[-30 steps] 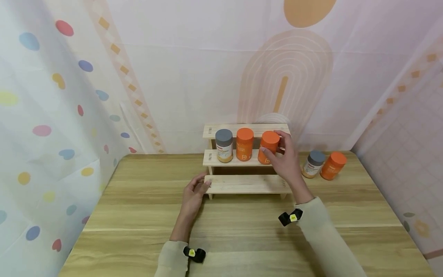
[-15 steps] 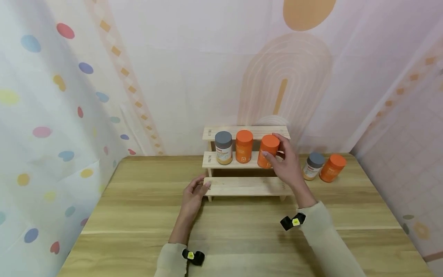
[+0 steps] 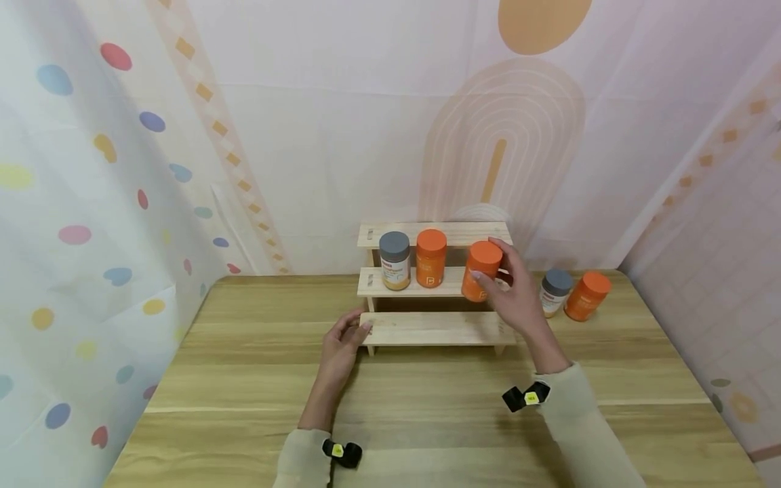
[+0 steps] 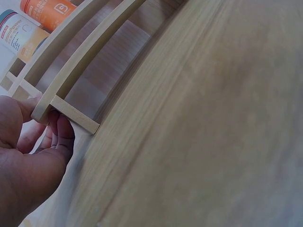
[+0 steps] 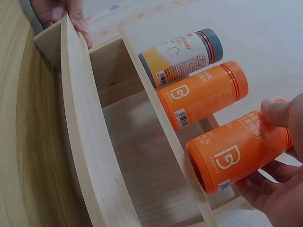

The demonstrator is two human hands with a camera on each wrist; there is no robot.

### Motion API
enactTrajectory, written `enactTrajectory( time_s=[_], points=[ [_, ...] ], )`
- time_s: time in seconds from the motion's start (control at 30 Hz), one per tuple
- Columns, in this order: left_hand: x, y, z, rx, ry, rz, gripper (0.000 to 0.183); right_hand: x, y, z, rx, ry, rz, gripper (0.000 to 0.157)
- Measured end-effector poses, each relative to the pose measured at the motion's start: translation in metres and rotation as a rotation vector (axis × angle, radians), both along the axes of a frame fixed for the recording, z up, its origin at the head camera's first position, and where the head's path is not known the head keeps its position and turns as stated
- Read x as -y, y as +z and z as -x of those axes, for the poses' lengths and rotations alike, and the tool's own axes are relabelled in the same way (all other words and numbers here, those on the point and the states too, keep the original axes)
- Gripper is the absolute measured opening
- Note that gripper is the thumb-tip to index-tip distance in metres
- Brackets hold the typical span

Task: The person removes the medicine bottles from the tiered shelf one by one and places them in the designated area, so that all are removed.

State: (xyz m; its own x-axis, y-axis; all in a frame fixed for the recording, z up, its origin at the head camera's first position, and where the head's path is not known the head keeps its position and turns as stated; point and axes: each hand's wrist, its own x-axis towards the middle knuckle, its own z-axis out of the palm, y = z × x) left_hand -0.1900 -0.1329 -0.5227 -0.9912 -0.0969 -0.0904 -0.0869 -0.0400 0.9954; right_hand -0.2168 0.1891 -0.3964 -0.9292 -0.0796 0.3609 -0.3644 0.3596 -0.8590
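My right hand (image 3: pixel 515 291) grips an orange supplement bottle (image 3: pixel 482 271) between thumb and fingers at the right end of the middle tier. In the right wrist view, this bottle (image 5: pixel 236 153) hangs past the tier's front edge, its base showing. At the left end of the lowest board, my left hand (image 3: pixel 342 346) pinches the three-tier wooden rack (image 3: pixel 436 329), thumb above and fingers curled beneath, as the left wrist view shows. On the middle tier, a grey-capped bottle (image 3: pixel 395 261) and another orange bottle (image 3: pixel 431 259) stand upright side by side.
Right of the rack, a second grey-capped bottle (image 3: pixel 555 293) and a further orange bottle (image 3: pixel 588 296) stand on the wooden table (image 3: pixel 427 420). A patterned curtain (image 3: pixel 329 149) hangs close behind the rack and along both sides.
My right hand has drawn the held orange bottle rightward and toward me, from the middle tier to past its front edge. The left hand stays at the rack's end.
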Motion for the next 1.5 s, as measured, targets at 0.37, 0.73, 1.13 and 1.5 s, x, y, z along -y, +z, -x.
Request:
enactTrajectory(
  time_s=[0.37, 0.73, 1.13, 1.5],
  points=[
    [0.0, 0.001, 0.001, 0.003, -0.006, 0.0, 0.046, -0.011, -0.002, -0.011, -0.016, -0.03, -0.013, 0.068],
    [-0.001, 0.001, 0.001, 0.002, -0.006, -0.023, 0.042, -0.026, -0.006, -0.023, -0.073, -0.046, -0.021, 0.067],
    [-0.002, 0.0, 0.001, -0.004, -0.004, -0.05, 0.039, -0.045, -0.011, -0.03, -0.058, -0.059, 0.0, 0.066],
    [-0.001, -0.001, 0.002, -0.003, 0.002, -0.07, 0.039, -0.058, -0.013, -0.038, -0.057, -0.072, 0.038, 0.065]
  ],
)
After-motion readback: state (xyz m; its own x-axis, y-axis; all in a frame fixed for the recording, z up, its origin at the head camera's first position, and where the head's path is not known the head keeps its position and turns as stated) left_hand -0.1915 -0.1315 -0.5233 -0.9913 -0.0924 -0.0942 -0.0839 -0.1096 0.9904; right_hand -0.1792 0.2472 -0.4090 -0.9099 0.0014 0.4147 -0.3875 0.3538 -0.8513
